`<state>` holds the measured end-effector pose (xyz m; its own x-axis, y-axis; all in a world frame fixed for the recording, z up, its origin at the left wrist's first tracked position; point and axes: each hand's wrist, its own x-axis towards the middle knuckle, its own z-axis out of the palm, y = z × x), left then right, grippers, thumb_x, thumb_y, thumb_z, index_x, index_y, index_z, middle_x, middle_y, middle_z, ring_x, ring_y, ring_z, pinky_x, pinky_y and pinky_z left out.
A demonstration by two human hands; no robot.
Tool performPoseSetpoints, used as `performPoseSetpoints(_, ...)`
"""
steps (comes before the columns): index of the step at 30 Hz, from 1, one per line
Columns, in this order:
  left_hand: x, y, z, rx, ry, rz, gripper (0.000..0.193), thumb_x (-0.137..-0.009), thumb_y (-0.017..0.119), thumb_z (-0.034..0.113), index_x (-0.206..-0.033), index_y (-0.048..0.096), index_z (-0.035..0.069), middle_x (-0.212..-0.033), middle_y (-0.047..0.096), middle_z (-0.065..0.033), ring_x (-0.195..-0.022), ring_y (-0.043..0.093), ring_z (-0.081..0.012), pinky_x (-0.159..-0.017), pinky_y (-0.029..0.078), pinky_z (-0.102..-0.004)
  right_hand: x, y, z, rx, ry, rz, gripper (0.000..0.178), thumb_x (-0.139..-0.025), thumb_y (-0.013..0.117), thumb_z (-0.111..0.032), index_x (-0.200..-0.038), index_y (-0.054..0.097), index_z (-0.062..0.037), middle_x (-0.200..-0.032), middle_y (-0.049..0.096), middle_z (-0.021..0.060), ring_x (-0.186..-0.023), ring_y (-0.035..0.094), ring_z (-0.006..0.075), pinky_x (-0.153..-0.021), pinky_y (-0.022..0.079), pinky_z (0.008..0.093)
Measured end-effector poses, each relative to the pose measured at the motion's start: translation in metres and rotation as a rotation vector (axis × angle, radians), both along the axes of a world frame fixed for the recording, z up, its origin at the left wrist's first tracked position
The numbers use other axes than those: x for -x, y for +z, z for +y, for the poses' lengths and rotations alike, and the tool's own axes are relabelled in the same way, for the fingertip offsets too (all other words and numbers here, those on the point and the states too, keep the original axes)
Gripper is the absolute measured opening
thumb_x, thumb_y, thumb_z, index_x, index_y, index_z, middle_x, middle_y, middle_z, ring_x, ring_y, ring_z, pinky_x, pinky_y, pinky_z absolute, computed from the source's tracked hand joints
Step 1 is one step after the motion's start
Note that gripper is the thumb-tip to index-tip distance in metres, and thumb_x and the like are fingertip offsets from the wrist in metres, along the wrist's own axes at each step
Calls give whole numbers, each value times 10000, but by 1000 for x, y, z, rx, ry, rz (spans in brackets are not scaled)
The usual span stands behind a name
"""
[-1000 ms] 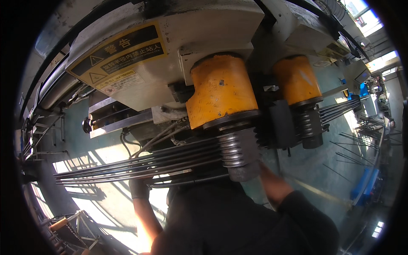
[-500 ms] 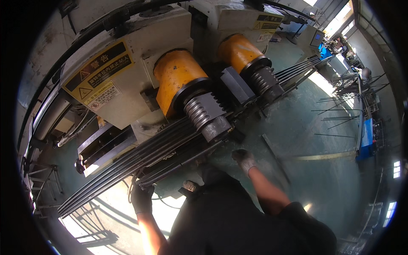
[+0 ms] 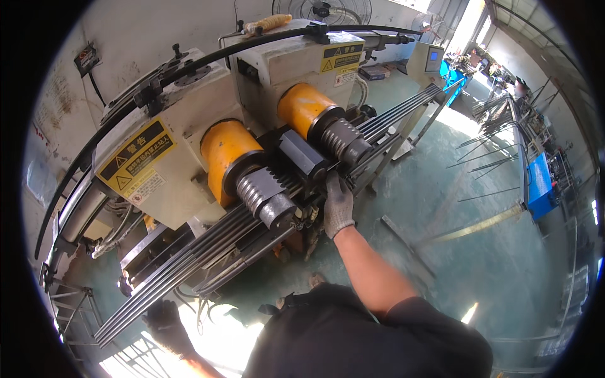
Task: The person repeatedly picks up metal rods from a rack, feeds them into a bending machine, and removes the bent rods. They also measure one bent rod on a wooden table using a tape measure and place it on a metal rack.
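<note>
Several parallel dark metal rods (image 3: 164, 280) run diagonally across a bending machine, from lower left to upper right. My left hand (image 3: 165, 322), in a dark glove, is just below their near-left end with its fingers apart; contact with the rods cannot be made out. My right hand (image 3: 339, 208), in a grey knitted glove, reaches up to the rods beside the dark block (image 3: 302, 154) between two grooved steel rollers. Its fingertips are partly hidden at the machine. The near grooved roller (image 3: 265, 196) and the far grooved roller (image 3: 345, 141) project from orange housings.
The near orange housing (image 3: 228, 154) and the far orange housing (image 3: 305, 108) stick out from pale machine bodies with yellow warning labels (image 3: 135, 157). A black hose (image 3: 208, 60) arches above. To the right, a loose bar (image 3: 406, 246) lies on the green floor near a rack of rods (image 3: 498, 142).
My right hand has risen from beside my body to the rods at the machine. The left hand has moved left and lower, toward the rods' end. The view has shifted.
</note>
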<state>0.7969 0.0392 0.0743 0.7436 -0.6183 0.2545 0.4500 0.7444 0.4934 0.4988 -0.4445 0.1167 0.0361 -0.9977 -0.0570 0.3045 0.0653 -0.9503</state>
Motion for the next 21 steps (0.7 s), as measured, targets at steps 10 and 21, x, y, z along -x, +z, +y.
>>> performPoseSetpoints(10, -13, 97, -27, -699, 586, -220, 659, -1251, 484, 421, -1669, 481, -88, -1676, 562, -300, -1559, 544, -401, -1364, 380, -542, -20, 18, -30, -299, 30, -333, 316, -1125, 707, -356, -1126, 785, -50, -877, 734, 46, -777, 705, 187, -734, 555, 366)
performPoseSetpoints(21, -14, 280, -130, -578, 820, -286, 418, -1196, 650, 305, -1453, 743, -11, -1242, 763, -102, -1161, 727, -192, -1040, 583, -338, -17, 31, -53, -93, 99, -53, 334, -1095, 753, -334, -1259, 763, -42, -986, 757, 53, -713, 697, 127, -616, 562, 330)
